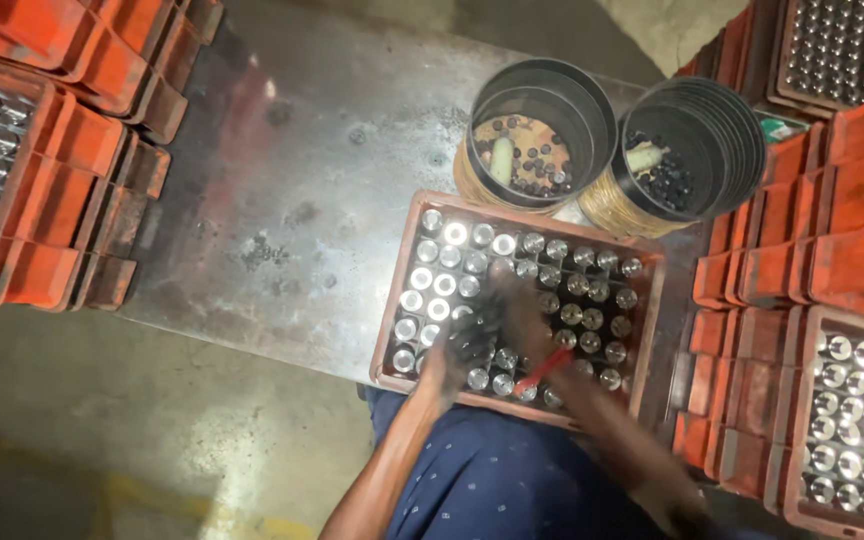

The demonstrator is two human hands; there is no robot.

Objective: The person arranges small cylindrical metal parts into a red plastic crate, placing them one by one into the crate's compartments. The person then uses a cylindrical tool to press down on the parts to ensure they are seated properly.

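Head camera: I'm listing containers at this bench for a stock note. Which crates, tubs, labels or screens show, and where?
Crate: orange, rectangular, bench front under both hands, rows of shiny metal cylinders.
Left tub: round, black, behind the crate, small dark pieces inside.
Right tub: round, black, beside it.
Stacked crates: orange, far left.
Side crates: orange, right edge, more cylinders.
Labels or screens: none clearly seen.

- My left hand [462, 350] is out in front of me, forearm bare and rising from the lower middle of the view, wrist bent slightly inward.
- Its fingers are curled downward and blurred, so I cannot tell whether the grip is closed.
- My right hand [514, 300] lies just beside and slightly ahead, forearm coming in from the lower right.
- Both hands nearly touch; both are dark with grime.
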